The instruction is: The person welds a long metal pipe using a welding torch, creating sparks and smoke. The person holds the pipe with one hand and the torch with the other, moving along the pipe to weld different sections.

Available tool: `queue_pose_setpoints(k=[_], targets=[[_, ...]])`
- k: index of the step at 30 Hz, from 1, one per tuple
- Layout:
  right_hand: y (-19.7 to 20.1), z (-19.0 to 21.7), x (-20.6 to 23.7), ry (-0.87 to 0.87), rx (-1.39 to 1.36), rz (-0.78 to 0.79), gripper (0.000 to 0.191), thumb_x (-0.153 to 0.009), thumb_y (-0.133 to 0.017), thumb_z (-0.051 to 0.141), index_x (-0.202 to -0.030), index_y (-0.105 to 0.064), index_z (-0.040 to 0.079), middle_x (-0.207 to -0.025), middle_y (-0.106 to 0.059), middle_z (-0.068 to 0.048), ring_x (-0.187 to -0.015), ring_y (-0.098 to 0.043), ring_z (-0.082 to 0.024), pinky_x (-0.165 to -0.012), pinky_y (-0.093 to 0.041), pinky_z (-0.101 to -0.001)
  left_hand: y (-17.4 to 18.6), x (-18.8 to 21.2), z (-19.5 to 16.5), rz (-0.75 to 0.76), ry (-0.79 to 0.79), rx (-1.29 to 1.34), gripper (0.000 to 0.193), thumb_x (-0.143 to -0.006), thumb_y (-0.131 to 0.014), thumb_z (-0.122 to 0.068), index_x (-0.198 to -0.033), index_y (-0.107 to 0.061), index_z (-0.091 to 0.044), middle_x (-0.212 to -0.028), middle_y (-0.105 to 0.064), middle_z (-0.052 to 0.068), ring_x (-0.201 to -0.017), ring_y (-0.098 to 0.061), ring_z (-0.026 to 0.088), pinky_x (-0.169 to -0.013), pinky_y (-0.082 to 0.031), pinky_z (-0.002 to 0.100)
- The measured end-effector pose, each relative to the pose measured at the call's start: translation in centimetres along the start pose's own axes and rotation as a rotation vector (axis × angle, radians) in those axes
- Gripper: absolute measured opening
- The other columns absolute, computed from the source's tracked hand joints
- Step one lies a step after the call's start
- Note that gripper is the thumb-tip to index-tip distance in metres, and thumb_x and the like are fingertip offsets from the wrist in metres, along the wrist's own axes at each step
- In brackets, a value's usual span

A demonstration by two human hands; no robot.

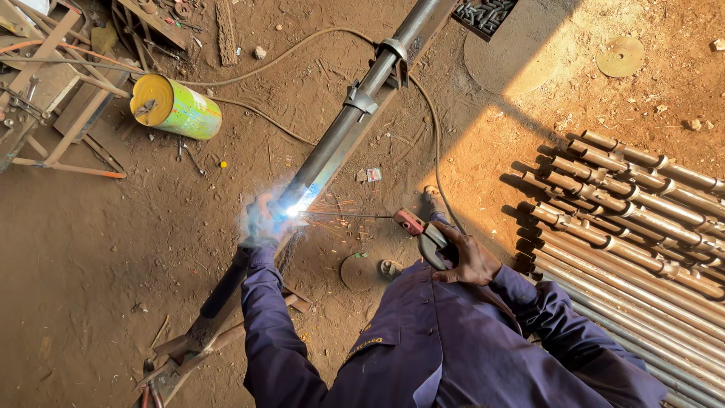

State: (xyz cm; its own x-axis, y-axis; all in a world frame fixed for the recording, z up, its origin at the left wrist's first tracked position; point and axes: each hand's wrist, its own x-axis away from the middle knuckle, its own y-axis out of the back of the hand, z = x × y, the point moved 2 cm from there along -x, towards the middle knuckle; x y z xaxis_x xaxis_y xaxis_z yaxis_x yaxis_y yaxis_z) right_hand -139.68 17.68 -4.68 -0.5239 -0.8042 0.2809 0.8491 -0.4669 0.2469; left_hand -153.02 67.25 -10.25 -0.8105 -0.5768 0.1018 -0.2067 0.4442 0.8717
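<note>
We grip the grey, red-tipped electrode holder (424, 236) in our closed right hand (470, 257), centre-right of the frame; its thin rod (347, 216) meets the long, smooth steel pipe (332, 147) at a white arc with sparks. Our left hand (260, 223) rests on the pipe beside the arc, haze hiding how far it closes. The pipe runs diagonally from top centre to lower left over a dusty dirt floor (98, 249). Rusty ribbed tubes (627, 211) lie stacked at right; a yellow-green can (175, 107) lies upper left.
</note>
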Motion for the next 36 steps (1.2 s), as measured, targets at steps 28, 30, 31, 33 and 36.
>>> queue_pose_setpoints(k=[28,30,31,33,36], targets=[[3.0,-2.9,2.5,-0.239,0.137,-0.151,0.127,-0.053,-0.091,0.039,-0.159,-0.031,0.002,-0.125,-0.071,-0.023,-0.11,-0.072,-0.03,-0.097,-0.058,-0.0408,-1.1,-0.2,0.9,-0.001,-0.051,0.328,0.083,-0.072,-0.084,-0.023,-0.141,-0.042,-0.007,-0.126,-0.056,0.018,-0.116,-0.057,0.032,-0.099,-0.047,0.043],[3.2,-3.2,2.9,-0.317,0.17,-0.135,0.131,-0.051,-0.092,0.04,-0.16,-0.029,0.003,-0.12,-0.074,-0.023,-0.107,-0.073,-0.029,-0.097,-0.059,-0.0406,-0.6,-0.1,0.7,-0.047,-0.168,0.326,0.082,-0.074,-0.084,-0.022,-0.142,-0.041,-0.005,-0.131,-0.054,0.02,-0.121,-0.055,0.035,-0.104,-0.044,0.045],[3.4,-3.3,3.1,-0.283,0.199,-0.143,0.133,-0.05,-0.094,0.041,-0.159,-0.029,0.002,-0.12,-0.072,-0.023,-0.109,-0.071,-0.029,-0.099,-0.056,-0.0404,-0.5,-0.1,0.8,-0.059,-0.179,0.33,0.081,-0.074,-0.084,-0.022,-0.141,-0.042,-0.006,-0.129,-0.054,0.02,-0.121,-0.055,0.035,-0.104,-0.045,0.045],[3.6,-2.9,3.5,-0.169,0.2,-0.171,0.134,-0.051,-0.096,0.041,-0.158,-0.028,-0.002,-0.124,-0.069,-0.024,-0.113,-0.069,-0.029,-0.102,-0.053,-0.0414,0.0,0.2,0.7,-0.078,-0.199,0.339,0.079,-0.075,-0.083,-0.022,-0.14,-0.042,-0.006,-0.127,-0.054,0.02,-0.119,-0.055,0.036,-0.103,-0.045,0.046],[4.3,-2.0,3.8,-0.012,0.137,-0.211,0.131,-0.054,-0.096,0.039,-0.157,-0.03,-0.005,-0.131,-0.064,-0.025,-0.116,-0.066,-0.031,-0.103,-0.051,-0.0427,0.9,0.6,0.3,-0.093,-0.248,0.138,0.075,-0.071,-0.086,-0.021,-0.134,-0.047,-0.006,-0.121,-0.055,0.021,-0.115,-0.052,0.041,-0.097,-0.044,0.05]])
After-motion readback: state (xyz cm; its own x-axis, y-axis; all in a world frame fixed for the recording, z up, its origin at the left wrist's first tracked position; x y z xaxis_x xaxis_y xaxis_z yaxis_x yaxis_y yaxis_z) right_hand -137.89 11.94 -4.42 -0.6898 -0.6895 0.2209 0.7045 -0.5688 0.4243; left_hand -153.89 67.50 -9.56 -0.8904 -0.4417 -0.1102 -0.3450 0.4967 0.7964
